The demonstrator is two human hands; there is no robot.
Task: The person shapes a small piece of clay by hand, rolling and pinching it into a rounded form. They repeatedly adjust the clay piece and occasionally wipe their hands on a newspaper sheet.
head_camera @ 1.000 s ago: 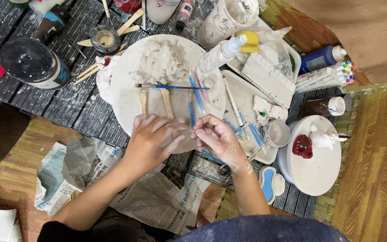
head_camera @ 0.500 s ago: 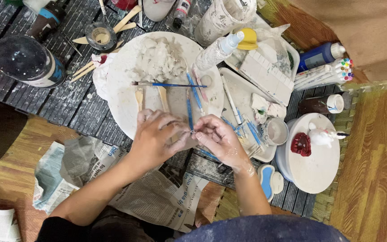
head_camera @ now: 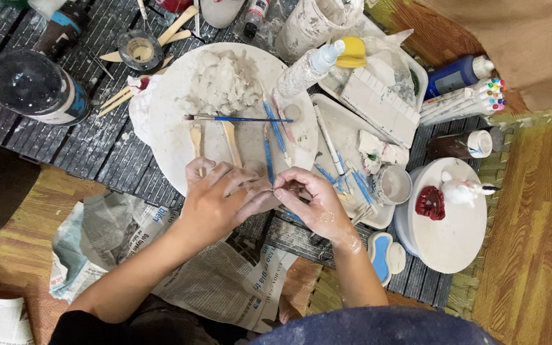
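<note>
My left hand (head_camera: 215,201) and my right hand (head_camera: 311,201) meet at the near edge of a round white board (head_camera: 174,121). Their fingertips pinch a very small pale piece (head_camera: 275,190) between them; its shape is too small to tell. Both hands are dusted with white clay. A lump of white clay (head_camera: 225,83) lies on the board's far part. A blue-handled brush (head_camera: 237,119) lies across the board, with more blue tools (head_camera: 276,131) and two wooden sticks (head_camera: 231,142) beside it.
A white tray (head_camera: 346,137) with tools and a small cup (head_camera: 391,185) lies right of the board. Further right, a round white stand (head_camera: 448,223) bears a red piece (head_camera: 430,202) and a white figure (head_camera: 461,190). Bottles, markers (head_camera: 461,99) and a dark jar (head_camera: 33,86) ring the slatted table. Newspaper (head_camera: 225,281) lies below.
Both hands stay together at the board's near edge; the fingers have shifted slightly around the small piece. The view has tilted a little.
</note>
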